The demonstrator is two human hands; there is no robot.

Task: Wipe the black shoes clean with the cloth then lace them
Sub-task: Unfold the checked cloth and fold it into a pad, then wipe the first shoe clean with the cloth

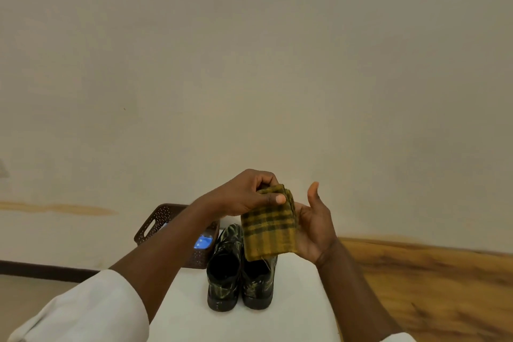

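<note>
Above black shoes (240,266), folded cloth (269,226)

You have nothing to read here: no words, labels, brands or numbers show; the blue item (202,241) in the basket (155,223) is too blurred.

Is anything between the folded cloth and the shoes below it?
Nothing visible. The cloth, pinched by the left hand and backed by the right hand, hangs directly above the shoes; the basket sits off to their left.

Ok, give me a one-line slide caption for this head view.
Both hands hold a folded yellow plaid cloth above the black shoes beside a brown basket.
</note>
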